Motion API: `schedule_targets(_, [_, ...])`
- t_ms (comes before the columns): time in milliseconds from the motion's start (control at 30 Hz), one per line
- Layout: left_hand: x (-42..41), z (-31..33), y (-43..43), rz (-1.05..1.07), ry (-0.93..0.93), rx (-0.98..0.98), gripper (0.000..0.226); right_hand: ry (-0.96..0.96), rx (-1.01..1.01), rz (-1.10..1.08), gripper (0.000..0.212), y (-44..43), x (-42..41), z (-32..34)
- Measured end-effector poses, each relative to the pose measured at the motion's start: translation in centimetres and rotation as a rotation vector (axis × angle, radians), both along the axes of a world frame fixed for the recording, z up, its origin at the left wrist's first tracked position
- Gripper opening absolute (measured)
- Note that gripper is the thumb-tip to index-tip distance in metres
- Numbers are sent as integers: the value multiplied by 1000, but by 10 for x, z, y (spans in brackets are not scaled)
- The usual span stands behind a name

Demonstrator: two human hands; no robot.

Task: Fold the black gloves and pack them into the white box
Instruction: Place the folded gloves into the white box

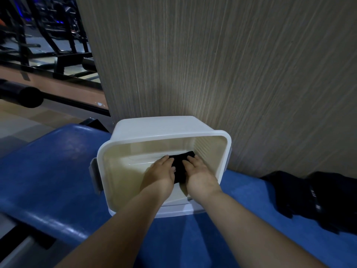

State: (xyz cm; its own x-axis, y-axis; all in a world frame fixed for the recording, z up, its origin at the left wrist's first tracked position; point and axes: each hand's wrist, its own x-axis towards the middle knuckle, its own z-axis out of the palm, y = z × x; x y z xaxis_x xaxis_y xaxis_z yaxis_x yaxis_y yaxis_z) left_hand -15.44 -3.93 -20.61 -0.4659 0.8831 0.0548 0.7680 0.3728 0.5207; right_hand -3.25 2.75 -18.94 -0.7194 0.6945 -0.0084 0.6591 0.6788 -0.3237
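Observation:
A white box [123,149] stands on a blue padded bench, tight against a wood-grain wall. Both my hands reach down inside it. A folded black glove [180,165] lies on the box floor near the right wall, between my hands. My left hand [161,174] presses its left side and my right hand [199,174] its right side, fingers pointing away from me. More black gloves [313,198] lie in a loose heap on the bench at the far right.
The blue bench [48,180] runs left to right under the box. The wood-grain wall [231,64] rises directly behind it. Dark gym equipment [48,35] and a black bar [21,95] stand at the upper left.

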Motion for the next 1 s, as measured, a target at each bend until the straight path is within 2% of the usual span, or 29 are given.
schedule_targets(133, [3, 3, -5, 17, 1, 77, 44, 130, 35, 4, 55, -10, 8, 7])
schedule_targets(267, [19, 7, -20, 55, 63, 300, 56, 232, 77, 0, 47, -23, 24, 15])
schedule_targets(467, [60, 4, -23, 24, 96, 422, 38, 396, 99, -114, 30, -37, 82, 10])
schedule_targets(600, [106, 0, -16, -68, 15, 345, 15, 471, 86, -289, 23, -35, 135, -3])
schedule_targets(667, [131, -5, -9, -123, -11, 320, 11, 509, 78, -392, 20, -31, 162, -11])
schedule_targets(800, [179, -10, 10, -211, -94, 252, 12, 524, 67, -567, 20, -23, 209, -21])
schedule_targets(1000, [229, -10, 47, -288, -287, 120, 21, 588, 72, -682, 24, -11, 253, -24])
